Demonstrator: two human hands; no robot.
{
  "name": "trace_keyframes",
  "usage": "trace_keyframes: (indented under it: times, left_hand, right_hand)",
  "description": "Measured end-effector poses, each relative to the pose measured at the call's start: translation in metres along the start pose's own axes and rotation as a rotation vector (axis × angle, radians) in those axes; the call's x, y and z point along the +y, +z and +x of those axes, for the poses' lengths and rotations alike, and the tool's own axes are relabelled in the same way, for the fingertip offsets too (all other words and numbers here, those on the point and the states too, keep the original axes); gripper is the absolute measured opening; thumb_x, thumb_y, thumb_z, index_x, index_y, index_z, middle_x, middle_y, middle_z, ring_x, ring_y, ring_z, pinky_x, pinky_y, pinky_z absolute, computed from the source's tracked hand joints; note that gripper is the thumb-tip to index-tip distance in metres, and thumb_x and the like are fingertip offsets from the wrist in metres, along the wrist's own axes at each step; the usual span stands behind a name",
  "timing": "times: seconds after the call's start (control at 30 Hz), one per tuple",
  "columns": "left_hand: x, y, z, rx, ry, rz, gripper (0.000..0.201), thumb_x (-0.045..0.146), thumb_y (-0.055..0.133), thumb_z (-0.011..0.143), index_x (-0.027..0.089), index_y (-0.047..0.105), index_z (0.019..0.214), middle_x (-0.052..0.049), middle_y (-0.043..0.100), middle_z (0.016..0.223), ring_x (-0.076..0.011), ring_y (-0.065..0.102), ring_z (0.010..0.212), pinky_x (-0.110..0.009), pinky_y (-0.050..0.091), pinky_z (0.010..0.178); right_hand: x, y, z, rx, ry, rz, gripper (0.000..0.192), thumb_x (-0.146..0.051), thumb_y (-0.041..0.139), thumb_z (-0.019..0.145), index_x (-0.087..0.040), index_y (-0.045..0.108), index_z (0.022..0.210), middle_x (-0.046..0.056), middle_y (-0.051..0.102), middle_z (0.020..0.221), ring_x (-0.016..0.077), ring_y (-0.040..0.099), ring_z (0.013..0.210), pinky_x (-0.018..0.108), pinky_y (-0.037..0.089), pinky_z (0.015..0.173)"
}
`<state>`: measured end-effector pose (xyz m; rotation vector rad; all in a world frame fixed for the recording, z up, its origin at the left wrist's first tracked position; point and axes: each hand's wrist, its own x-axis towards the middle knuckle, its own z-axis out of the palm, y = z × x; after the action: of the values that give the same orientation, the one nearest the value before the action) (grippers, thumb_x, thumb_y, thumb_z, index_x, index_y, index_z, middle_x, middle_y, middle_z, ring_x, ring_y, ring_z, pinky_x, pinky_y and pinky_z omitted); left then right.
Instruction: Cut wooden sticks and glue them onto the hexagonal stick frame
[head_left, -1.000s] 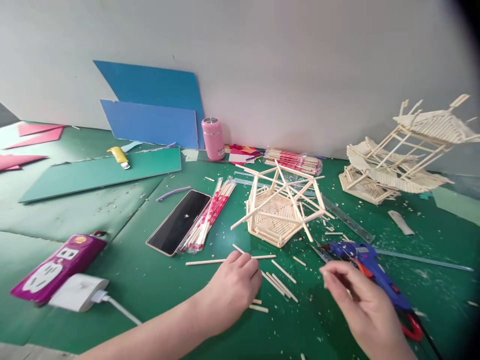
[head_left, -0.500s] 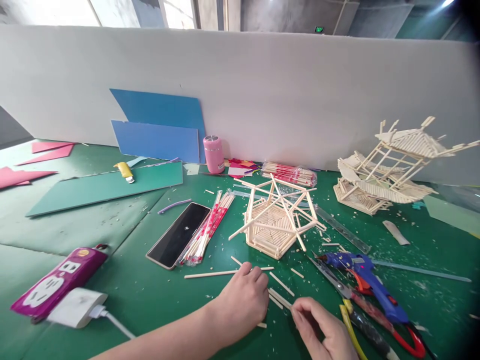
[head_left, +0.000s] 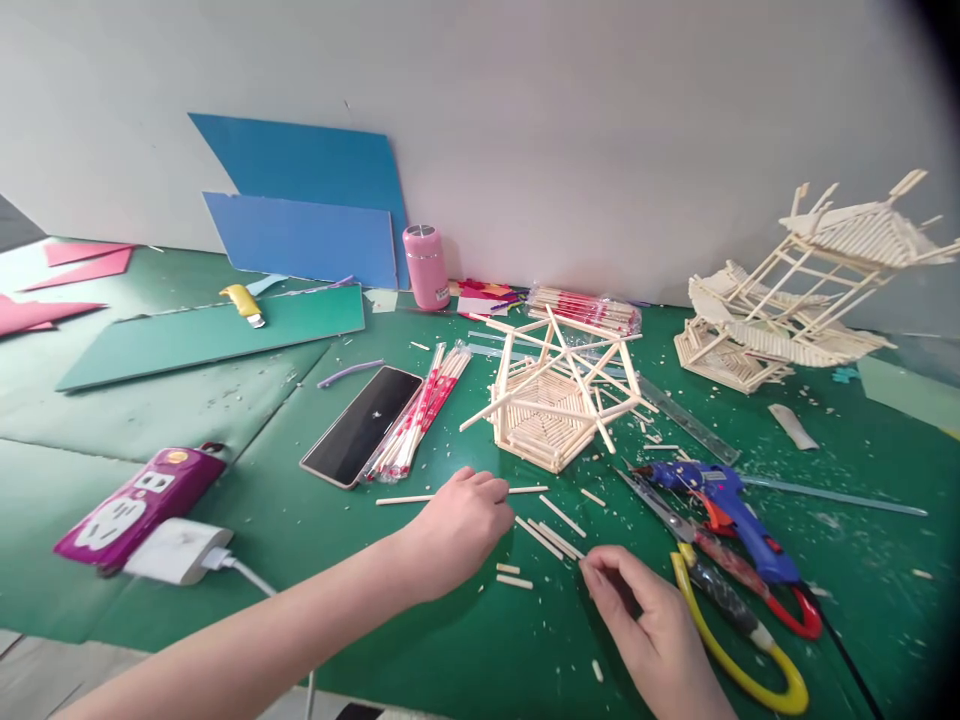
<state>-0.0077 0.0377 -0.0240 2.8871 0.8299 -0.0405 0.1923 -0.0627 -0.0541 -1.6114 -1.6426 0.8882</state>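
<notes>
On green tabletop, left hand curled, grip hidden, right hand pinching slim wooden stick, latticed polygonal frame

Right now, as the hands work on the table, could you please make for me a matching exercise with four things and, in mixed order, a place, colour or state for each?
Things
1. left hand
2. glue gun
3. right hand
4. phone

Place, colour or state
A. blue body
B. covering the middle of a long stick
C. lying flat, dark screen up
D. at one end of a short stick

Right pairs: 1-B, 2-A, 3-D, 4-C
</notes>
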Motion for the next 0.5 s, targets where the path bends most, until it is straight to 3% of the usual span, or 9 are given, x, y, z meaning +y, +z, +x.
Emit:
trace_keyframes:
  times: [0.23,0.5]
  left_hand:
    - [0.014,0.008,0.009,0.032,0.062,0.081,0.016,0.01,0.042,0.084,0.014,0.054,0.074,-0.005,0.053,0.074,-0.0182,0.047,0.067,-0.032,0.033,0.06]
    - [0.022,0.004,0.025,0.022,0.087,0.202,0.008,0.011,0.054,0.075,0.013,0.056,0.067,-0.005,0.054,0.067,-0.0186,0.049,0.063,-0.032,0.028,0.053]
  right_hand:
    - [0.002,0.002,0.0,0.006,-0.018,-0.008,0.018,-0.032,0.041,0.087,-0.022,0.052,0.077,-0.001,0.054,0.065,0.014,0.052,0.058,0.02,0.043,0.052]
    - [0.013,0.002,0.002,0.012,-0.105,-0.032,0.016,-0.028,0.041,0.087,-0.022,0.052,0.078,-0.001,0.056,0.065,0.0127,0.055,0.056,0.017,0.045,0.053]
